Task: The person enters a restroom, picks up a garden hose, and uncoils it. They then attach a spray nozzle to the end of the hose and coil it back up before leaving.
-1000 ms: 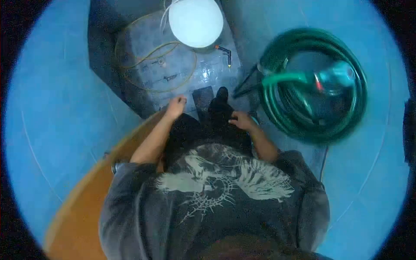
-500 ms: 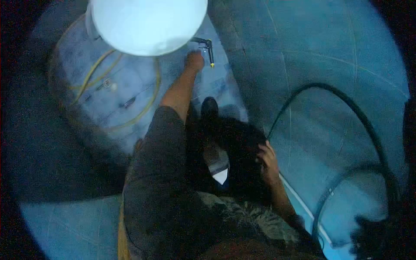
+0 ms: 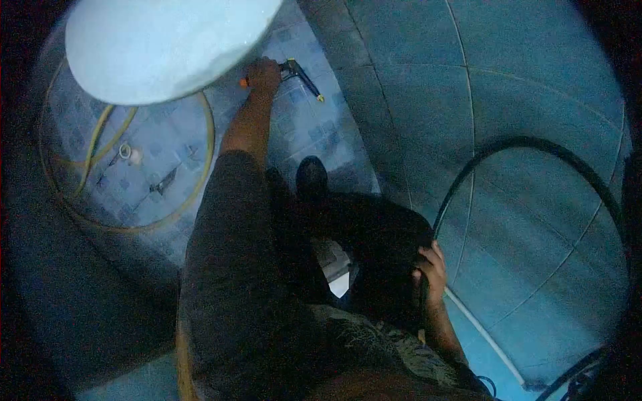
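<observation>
While two hands (image 3: 265,75) (image 3: 433,271) show, one grips one nozzle (image 3: 308,81).

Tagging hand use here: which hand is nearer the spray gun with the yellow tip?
Left. The left hand is closed around the spray gun, beside its orange end; the right hand is well away, by the right knee.

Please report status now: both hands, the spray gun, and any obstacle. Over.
Left hand closed around spray gun. Right hand at right knee, grip unclear. White rounded object close to left hand, possibly crowding it.
</observation>
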Motion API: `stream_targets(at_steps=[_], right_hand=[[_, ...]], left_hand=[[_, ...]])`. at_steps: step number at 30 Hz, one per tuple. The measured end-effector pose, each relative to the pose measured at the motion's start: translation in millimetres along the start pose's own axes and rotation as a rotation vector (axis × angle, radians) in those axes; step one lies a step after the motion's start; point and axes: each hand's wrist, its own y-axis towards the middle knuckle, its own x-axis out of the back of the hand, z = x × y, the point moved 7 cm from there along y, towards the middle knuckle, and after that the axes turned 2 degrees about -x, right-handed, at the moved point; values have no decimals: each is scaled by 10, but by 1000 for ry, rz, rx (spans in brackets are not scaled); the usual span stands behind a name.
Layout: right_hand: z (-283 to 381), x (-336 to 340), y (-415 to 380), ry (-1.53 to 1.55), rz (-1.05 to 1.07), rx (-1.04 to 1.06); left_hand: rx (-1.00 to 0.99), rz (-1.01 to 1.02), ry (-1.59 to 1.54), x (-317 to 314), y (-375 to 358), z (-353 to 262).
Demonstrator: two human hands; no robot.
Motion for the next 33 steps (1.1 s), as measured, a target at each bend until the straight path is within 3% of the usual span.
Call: stream_targets(at_steps=[2, 6, 9, 11, 12, 13, 14, 16, 18, 20, 21, 24, 26, 29, 32, 33], right_hand=[[230, 111, 4, 38, 8, 16], [381, 295, -103, 91, 76, 66], [530, 287, -288, 172, 127, 12], [773, 383, -310, 162, 143, 111], [973, 421, -365, 60, 161, 166], [1173, 459, -425, -41, 174, 223], [1361, 458, -526, -223, 199, 265], [2003, 709, -662, -54, 152, 385], [2699, 1011, -741, 156, 165, 411], [2068, 1420, -389, 438, 277, 330], [2269, 1644, -441, 493, 251, 370], [2527, 2311, -498, 676, 246, 389], [2906, 2736, -705, 807, 354, 283], [3145, 3367, -879, 782, 330, 351], [3172, 3892, -1221, 753, 338, 355], [3031, 3031, -486, 739, 319, 345]], left_hand=[[-115, -58, -51, -267, -248, 156], [-160, -58, -312, 72, -966, 301], [26, 206, -532, 631, -1872, 490], [146, 385, -855, 1278, -2583, 493], [212, 476, -1020, 1553, -2955, 524], [153, 433, -1192, 1748, -3238, 577], [277, 534, -1511, 1967, -3616, 585], [534, 673, -2160, 2690, -4324, 478], [572, 651, -2547, 3672, -4802, 386], [645, 539, -2827, 3861, -4621, -725], [531, 576, -2965, 4243, -4738, -842], [525, 212, -2966, 5133, -4905, -1274], [450, 99, -2898, 5518, -5234, -1278], [322, -110, -2791, 6135, -5419, -1429], [178, -49, -2843, 6696, -5795, -1760], [140, 43, -2875, 5983, -5036, -1349]])
